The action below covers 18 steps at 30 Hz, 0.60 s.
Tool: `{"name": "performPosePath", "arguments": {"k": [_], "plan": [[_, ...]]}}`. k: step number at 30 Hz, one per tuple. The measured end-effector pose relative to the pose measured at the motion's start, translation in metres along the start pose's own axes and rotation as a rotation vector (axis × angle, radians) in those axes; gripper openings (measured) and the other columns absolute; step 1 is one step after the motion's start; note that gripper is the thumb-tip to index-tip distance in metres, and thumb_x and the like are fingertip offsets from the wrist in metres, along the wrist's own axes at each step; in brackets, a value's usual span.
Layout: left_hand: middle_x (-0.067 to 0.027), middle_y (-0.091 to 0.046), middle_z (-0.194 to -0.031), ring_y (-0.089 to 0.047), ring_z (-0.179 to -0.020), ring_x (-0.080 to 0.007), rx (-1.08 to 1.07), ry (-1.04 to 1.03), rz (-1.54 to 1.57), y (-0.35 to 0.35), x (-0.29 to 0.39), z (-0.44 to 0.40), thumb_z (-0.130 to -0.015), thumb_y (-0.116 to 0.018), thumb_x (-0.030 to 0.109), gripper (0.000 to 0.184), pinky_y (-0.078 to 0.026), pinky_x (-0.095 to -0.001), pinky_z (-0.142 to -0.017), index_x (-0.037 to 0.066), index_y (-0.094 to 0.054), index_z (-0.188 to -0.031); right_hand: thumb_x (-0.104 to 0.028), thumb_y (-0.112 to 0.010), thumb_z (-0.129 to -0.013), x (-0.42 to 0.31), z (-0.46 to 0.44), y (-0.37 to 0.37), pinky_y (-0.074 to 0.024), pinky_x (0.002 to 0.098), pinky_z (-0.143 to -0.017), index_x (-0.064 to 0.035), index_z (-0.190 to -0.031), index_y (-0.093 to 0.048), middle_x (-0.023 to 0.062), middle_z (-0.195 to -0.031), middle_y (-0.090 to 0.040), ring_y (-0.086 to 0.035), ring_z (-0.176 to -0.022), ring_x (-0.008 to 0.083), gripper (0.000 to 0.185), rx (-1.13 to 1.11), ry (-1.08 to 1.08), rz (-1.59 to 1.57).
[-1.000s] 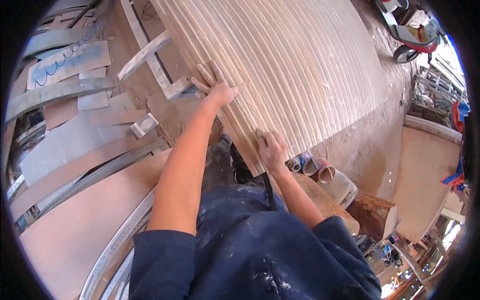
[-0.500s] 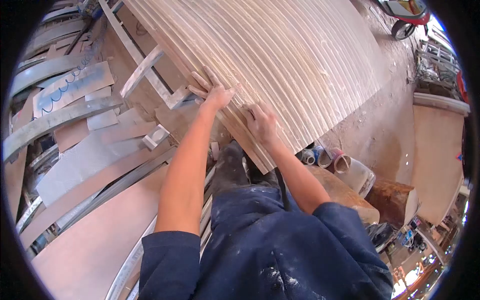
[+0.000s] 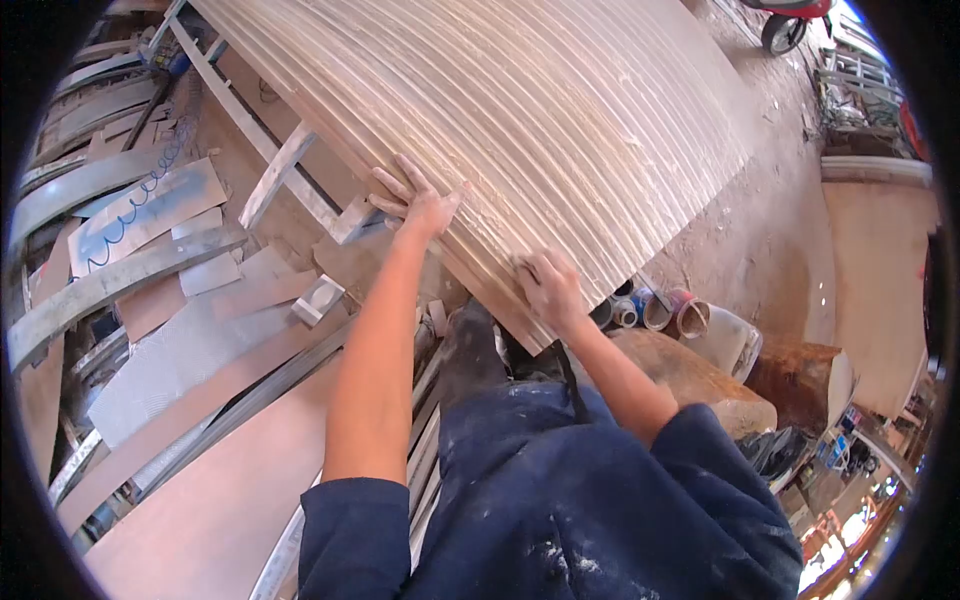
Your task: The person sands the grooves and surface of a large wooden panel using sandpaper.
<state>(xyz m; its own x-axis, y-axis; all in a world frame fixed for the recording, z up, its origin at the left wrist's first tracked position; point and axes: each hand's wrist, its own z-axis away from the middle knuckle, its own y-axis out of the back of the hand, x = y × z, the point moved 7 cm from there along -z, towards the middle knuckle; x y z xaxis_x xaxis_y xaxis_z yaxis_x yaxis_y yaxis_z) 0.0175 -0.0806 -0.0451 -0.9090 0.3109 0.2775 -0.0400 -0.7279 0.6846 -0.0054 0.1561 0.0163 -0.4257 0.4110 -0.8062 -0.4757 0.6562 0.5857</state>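
A large ribbed wooden panel [image 3: 500,120], dusty along its grooves, lies in front of me with a corner pointing toward my body. My left hand [image 3: 422,208] rests on the panel's left edge, fingers spread and nothing held. Nearer that corner, my right hand [image 3: 553,288] presses down on the ribs with its fingers curled in. Whatever those fingers may hold is hidden beneath them.
A metal frame [image 3: 262,140] shows beside the panel's left edge. Offcut boards [image 3: 150,215] and curved strips are heaped on the left. Several cans [image 3: 690,315] stand below the panel's right corner, near a rusty brown drum [image 3: 795,378]. A wheel [image 3: 783,35] appears at upper right.
My right hand has slid along the ribs toward the near corner, down and to the right. My left hand stays on the edge. The whole view has shifted slightly.
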Motion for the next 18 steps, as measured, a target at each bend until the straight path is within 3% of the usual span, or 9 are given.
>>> {"name": "performPosePath", "arguments": {"k": [3,5,7,10,16,18], "plan": [[-0.0229,0.039,-0.158,0.024,-0.141,-0.0647,-0.036,0.023,-0.008,-0.003,-0.007,0.005,-0.076,-0.074,0.071,0.14,-0.012,-0.0781,-0.112,0.019,0.029,-0.156,-0.016,-0.068,-0.09,0.007,0.013,-0.015,-0.052,0.0489,-0.073,-0.0051,-0.103,-0.066,0.0184,-0.093,-0.062,-0.065,-0.082,0.0402,0.018,-0.053,-0.033,0.006],[-0.0231,0.039,-0.158,0.024,-0.141,-0.0648,-0.014,-0.005,0.028,-0.001,-0.003,0.002,-0.076,-0.073,0.071,0.14,-0.012,-0.0781,-0.112,0.019,0.03,-0.156,-0.017,-0.069,-0.09,-0.002,-0.032,-0.032,-0.0532,0.0487,-0.073,-0.0043,-0.101,-0.066,0.0168,-0.093,-0.064,-0.066,-0.081,0.0378,0.017,-0.044,0.039,0.088],[-0.0273,0.038,-0.157,0.022,-0.14,-0.0672,0.026,-0.039,0.025,-0.004,-0.007,0.0,-0.072,-0.071,0.079,0.144,-0.001,-0.0737,-0.115,0.016,0.025,-0.158,-0.016,-0.068,-0.09,-0.008,-0.028,-0.024,-0.0536,0.0481,-0.073,-0.0039,-0.1,-0.066,0.0164,-0.093,-0.064,-0.066,-0.081,0.0366,0.016,-0.048,0.065,0.116],[-0.0229,0.038,-0.159,0.024,-0.141,-0.064,0.011,0.011,-0.033,-0.005,-0.007,-0.007,-0.076,-0.073,0.072,0.14,-0.01,-0.0771,-0.113,0.02,0.028,-0.157,-0.011,-0.068,-0.088,0.003,0.002,-0.009,-0.0517,0.0461,-0.075,-0.0024,-0.101,-0.068,0.0203,-0.097,-0.065,-0.065,-0.087,0.0385,0.015,-0.056,-0.028,0.03],[-0.0226,0.037,-0.159,0.025,-0.141,-0.0638,0.009,-0.032,0.066,-0.001,-0.005,0.005,-0.076,-0.073,0.071,0.138,-0.01,-0.0766,-0.113,0.019,0.025,-0.158,-0.012,-0.065,-0.09,-0.015,-0.045,-0.036,-0.0536,0.0465,-0.072,-0.0056,-0.099,-0.066,0.0151,-0.094,-0.064,-0.066,-0.084,0.0357,0.01,-0.006,0.025,0.105],[-0.0224,0.037,-0.159,0.025,-0.141,-0.0639,0.029,-0.028,0.015,-0.008,-0.01,-0.002,-0.077,-0.073,0.071,0.138,-0.01,-0.0769,-0.113,0.019,0.025,-0.158,-0.011,-0.067,-0.089,-0.013,-0.015,-0.018,-0.0529,0.046,-0.071,-0.0055,-0.097,-0.068,0.0159,-0.09,-0.064,-0.066,-0.081,0.0367,0.01,0.049,0.007,0.059]]}}
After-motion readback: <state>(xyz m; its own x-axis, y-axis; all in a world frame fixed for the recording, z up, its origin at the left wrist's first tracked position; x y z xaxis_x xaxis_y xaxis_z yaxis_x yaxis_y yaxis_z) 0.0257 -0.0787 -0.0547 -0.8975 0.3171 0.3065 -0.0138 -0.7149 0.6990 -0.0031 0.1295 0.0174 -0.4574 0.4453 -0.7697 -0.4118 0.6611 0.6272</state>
